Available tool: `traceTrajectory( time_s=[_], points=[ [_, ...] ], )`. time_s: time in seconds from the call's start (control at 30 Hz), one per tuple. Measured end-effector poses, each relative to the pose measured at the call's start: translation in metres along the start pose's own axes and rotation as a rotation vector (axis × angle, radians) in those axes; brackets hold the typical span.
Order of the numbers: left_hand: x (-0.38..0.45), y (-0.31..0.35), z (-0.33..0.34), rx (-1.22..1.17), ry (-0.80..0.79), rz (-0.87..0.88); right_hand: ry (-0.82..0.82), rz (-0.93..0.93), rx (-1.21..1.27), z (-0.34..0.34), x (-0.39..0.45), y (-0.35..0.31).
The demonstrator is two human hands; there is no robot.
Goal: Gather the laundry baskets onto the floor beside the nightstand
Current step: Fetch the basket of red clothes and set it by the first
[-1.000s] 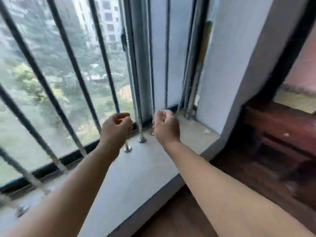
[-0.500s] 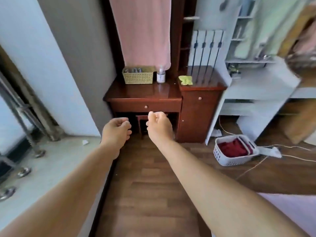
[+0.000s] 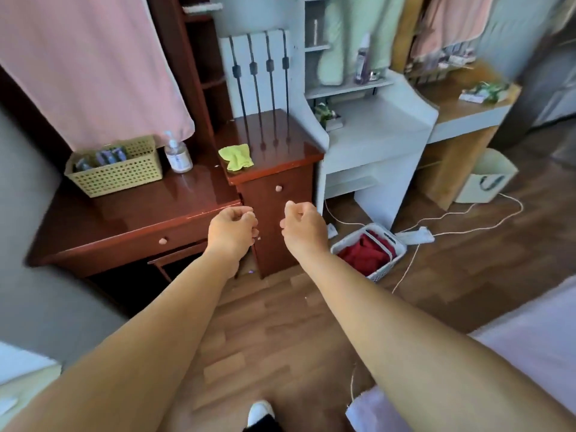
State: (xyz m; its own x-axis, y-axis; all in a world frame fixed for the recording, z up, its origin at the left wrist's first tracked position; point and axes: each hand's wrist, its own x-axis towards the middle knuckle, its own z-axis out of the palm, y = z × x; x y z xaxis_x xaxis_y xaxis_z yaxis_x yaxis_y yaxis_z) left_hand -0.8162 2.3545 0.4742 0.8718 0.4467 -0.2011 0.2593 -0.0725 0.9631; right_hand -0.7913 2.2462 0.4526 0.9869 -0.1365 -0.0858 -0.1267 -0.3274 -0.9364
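- White perforated plastic laundry basket [image 3: 378,269]: rectangular, tilted, on the brown wood-plank floor [image 3: 274,332] just right of the dark red wooden nightstand cabinet [image 3: 276,194]; holds crumpled red cloth [image 3: 364,254], a dark strip lying across its top.
- Yellow-green perforated plastic basket [image 3: 120,176]: on the dark red wooden desk [image 3: 131,213] left of the cabinet; holds small dark packets, details unclear.
- Clear pump bottle [image 3: 178,155]: upright, just beside that basket.
- Yellow-green cloth [image 3: 236,156]: crumpled on the cabinet top.
- Pale fabric bin [image 3: 486,179]: on the floor far right; contents cannot be told.
- Left hand [image 3: 232,232]: fingers curled into a loose fist, grasping nothing, in front of the cabinet.
- Right hand [image 3: 304,227]: likewise loosely fisted, empty, apart from the laundry basket.
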Motion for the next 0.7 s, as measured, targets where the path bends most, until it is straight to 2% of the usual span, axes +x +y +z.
traceTrajectory(
  time_s=[0.17, 0.33, 0.47, 0.7],
  points=[
    [0.083, 0.018, 0.060, 0.023, -0.246, -0.016, 0.168, 0.057, -0.052, -0.008, 0.088, -0.001],
    [0.130, 0.026, 0.118, 0.071, -0.425, -0.075, 0.275, 0.134, -0.092, -0.030, 0.146, 0.010],
    [0.165, 0.029, 0.165, 0.111, -0.497, -0.092, 0.360, 0.183, -0.073, -0.049, 0.193, 0.031],
    [0.232, 0.016, 0.274, 0.206, -0.569, -0.190, 0.375, 0.315, -0.075, -0.089, 0.300, 0.104]
  ],
)
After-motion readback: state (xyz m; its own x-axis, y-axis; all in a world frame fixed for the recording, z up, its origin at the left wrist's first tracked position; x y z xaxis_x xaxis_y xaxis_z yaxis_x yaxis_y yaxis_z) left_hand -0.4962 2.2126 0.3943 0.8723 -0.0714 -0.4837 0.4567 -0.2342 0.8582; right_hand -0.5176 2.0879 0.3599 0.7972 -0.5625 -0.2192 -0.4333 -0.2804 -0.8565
